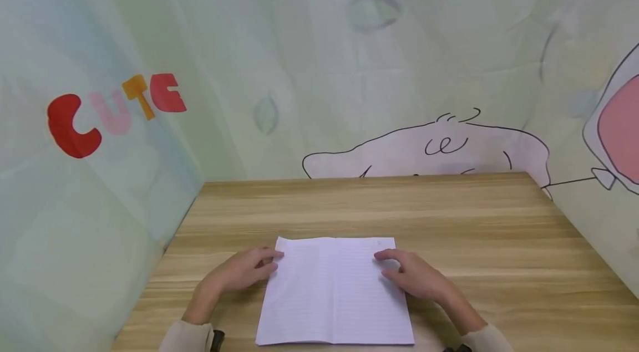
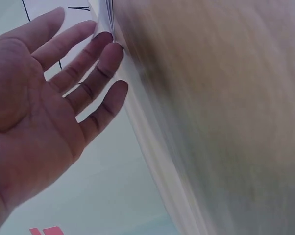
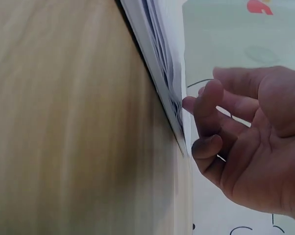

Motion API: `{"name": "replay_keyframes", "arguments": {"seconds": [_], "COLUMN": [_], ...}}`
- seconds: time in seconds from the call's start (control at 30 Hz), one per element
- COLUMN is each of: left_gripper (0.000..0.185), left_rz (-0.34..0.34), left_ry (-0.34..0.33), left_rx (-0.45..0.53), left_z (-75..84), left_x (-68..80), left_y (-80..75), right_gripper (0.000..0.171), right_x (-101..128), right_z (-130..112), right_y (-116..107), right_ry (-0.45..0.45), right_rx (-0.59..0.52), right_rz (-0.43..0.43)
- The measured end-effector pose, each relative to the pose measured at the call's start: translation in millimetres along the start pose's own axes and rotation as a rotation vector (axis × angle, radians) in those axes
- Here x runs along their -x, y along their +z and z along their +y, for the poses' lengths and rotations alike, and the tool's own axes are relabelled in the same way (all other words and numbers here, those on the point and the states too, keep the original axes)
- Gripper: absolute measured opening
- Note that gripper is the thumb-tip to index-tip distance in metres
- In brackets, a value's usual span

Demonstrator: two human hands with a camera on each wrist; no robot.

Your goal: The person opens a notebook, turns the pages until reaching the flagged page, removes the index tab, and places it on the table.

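Observation:
An open lined notebook [image 1: 334,291] lies flat on the wooden table [image 1: 499,230], near its front edge. My left hand [image 1: 244,271] rests beside the left page, fingertips touching that page's upper left edge. In the left wrist view the left hand [image 2: 49,98] is spread with straight fingers against the paper edge [image 2: 108,19]. My right hand [image 1: 414,274] rests on the right page near its top right corner. In the right wrist view the right hand [image 3: 245,132] has loosely bent fingers, one fingertip touching the stacked page edges [image 3: 159,54]. Neither hand grips anything.
A pale fabric backdrop [image 1: 349,64] with cartoon drawings closes in the table at the back and both sides; the letters "CUTE" [image 1: 115,113] are on the left. Bare wood stretches behind and to the right of the notebook.

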State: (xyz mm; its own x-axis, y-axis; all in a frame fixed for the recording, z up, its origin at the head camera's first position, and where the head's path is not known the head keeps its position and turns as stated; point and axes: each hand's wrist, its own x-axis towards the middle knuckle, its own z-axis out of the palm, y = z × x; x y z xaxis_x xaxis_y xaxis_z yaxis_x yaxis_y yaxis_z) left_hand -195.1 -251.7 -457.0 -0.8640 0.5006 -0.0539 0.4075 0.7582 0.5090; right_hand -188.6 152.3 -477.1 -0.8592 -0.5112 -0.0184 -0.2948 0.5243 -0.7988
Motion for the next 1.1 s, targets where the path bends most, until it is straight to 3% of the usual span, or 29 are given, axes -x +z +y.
{"name": "replay_keyframes", "arguments": {"seconds": [0.23, 0.5, 0.83, 1.1], "left_gripper": [0.034, 0.037, 0.038, 0.038], "left_rz": [-0.012, -0.031, -0.017, -0.012], "left_ry": [0.020, 0.009, -0.008, -0.014], "left_rx": [-0.023, 0.007, 0.006, 0.007], "left_z": [-3.7, -5.7, -6.1, -5.3], "left_x": [0.3, 3.9, 5.6, 3.6], "left_y": [-2.4, 0.8, 3.8, 2.3], "right_gripper": [0.032, 0.025, 0.026, 0.028], "right_x": [2, 7, 4, 1], "right_z": [11, 15, 14, 7], "right_y": [-6, -8, -6, -7], "right_ry": [0.057, 0.190, 0.200, 0.237], "right_rx": [-0.047, -0.140, 0.014, 0.030], "right_rz": [0.109, 0.221, 0.243, 0.257]}}
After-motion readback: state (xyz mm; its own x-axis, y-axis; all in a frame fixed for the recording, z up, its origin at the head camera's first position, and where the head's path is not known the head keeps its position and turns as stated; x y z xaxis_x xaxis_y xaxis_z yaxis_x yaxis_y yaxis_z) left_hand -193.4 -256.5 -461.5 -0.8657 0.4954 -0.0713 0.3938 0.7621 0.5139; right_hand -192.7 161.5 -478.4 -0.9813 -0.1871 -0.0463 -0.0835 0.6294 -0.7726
